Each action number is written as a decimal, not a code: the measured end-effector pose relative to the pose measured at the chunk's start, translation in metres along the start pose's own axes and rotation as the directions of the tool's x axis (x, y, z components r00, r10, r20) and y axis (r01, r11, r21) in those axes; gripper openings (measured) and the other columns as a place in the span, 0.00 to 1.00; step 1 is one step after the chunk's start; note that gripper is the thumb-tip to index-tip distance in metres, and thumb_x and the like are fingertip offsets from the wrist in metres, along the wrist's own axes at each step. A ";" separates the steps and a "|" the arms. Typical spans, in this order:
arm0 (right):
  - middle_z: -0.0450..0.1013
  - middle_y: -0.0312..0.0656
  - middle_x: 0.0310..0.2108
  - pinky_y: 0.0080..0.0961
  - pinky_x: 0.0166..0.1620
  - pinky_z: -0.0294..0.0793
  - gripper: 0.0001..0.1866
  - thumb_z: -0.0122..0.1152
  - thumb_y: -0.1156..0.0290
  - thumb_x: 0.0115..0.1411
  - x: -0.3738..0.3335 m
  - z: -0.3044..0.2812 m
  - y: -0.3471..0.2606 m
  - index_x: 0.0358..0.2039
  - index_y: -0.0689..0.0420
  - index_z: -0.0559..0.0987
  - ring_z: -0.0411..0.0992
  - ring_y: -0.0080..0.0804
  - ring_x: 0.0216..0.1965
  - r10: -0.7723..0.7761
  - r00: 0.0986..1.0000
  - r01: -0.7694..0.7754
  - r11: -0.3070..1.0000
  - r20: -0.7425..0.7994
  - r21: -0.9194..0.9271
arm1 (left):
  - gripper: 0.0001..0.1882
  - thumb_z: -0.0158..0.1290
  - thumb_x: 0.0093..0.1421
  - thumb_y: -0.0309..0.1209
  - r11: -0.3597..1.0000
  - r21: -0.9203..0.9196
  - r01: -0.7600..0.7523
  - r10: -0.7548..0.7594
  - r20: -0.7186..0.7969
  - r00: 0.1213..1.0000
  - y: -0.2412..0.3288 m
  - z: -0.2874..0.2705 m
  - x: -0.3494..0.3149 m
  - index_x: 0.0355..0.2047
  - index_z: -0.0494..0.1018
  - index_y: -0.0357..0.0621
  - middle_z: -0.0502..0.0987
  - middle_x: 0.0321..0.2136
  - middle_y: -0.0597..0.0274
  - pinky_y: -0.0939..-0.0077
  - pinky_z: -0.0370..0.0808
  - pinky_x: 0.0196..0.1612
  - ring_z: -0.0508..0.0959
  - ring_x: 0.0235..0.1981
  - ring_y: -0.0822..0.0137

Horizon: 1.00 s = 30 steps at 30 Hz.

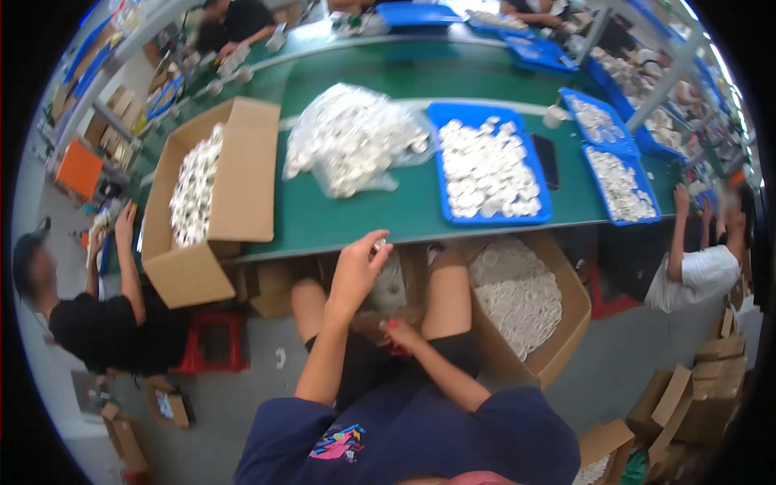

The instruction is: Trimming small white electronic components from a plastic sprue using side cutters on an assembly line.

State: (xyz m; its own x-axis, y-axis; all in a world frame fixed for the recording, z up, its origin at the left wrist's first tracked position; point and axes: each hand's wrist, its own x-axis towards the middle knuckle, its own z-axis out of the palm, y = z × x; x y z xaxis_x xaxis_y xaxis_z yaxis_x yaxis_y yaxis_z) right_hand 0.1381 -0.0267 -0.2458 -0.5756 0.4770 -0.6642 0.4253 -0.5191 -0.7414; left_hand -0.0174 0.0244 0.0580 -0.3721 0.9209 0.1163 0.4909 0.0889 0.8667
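My left hand (356,271) is raised at the table's front edge. Its fingers are closed on a small whitish piece (378,244), mostly hidden by the fingertips. Lower down, over my lap, my right hand (403,335) is closed around a red object (395,346) whose kind I cannot make out. Beyond my left hand, a clear plastic bag (356,141) full of white round parts lies on the green table (339,220). To its right sits a blue tray (546,217) heaped with similar white round parts.
A cardboard box (246,174) of white parts stands at the table's left. Right of the tray lie a dark phone (546,161) and another blue tray (655,217). Beside my legs is a carton (570,339) of white rings. Co-workers sit left (97,323) and right (703,267).
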 end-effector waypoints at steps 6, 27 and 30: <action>0.74 0.59 0.30 0.46 0.39 0.71 0.14 0.55 0.63 0.57 -0.049 -0.006 -0.063 0.32 0.63 0.77 0.72 0.59 0.36 -0.454 0.882 0.324 0.777 -0.125 -0.540 | 0.14 0.53 0.60 0.29 0.957 0.020 0.288 -0.288 0.030 0.957 -0.068 0.004 -0.101 0.44 0.74 0.34 0.75 0.18 0.56 0.74 0.72 0.23 0.75 0.17 0.71; 0.71 0.50 0.33 0.40 0.41 0.72 0.15 0.59 0.70 0.52 -0.064 0.004 -0.054 0.42 0.57 0.77 0.72 0.51 0.38 -0.561 0.826 0.441 0.578 0.058 -0.687 | 0.17 0.54 0.59 0.32 0.875 -0.047 0.482 -0.454 0.266 0.851 -0.155 0.043 -0.157 0.46 0.74 0.34 0.74 0.15 0.57 0.74 0.71 0.24 0.75 0.17 0.71; 0.71 0.51 0.33 0.40 0.41 0.72 0.15 0.59 0.70 0.52 -0.061 0.004 -0.051 0.41 0.58 0.77 0.72 0.51 0.38 -0.566 0.822 0.462 0.589 0.070 -0.663 | 0.18 0.54 0.59 0.32 0.875 -0.034 0.483 -0.456 0.277 0.846 -0.155 0.041 -0.156 0.47 0.74 0.34 0.75 0.15 0.57 0.73 0.71 0.25 0.75 0.17 0.71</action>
State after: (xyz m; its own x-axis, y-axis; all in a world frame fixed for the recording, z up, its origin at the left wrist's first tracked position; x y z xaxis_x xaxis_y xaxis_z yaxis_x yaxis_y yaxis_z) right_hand 0.1485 -0.0321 -0.1666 -0.7621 0.6363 -0.1196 0.4476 0.3843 -0.8074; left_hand -0.0032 -0.1177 -0.1141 -0.3202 0.8435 -0.4312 0.2231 0.5095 0.8310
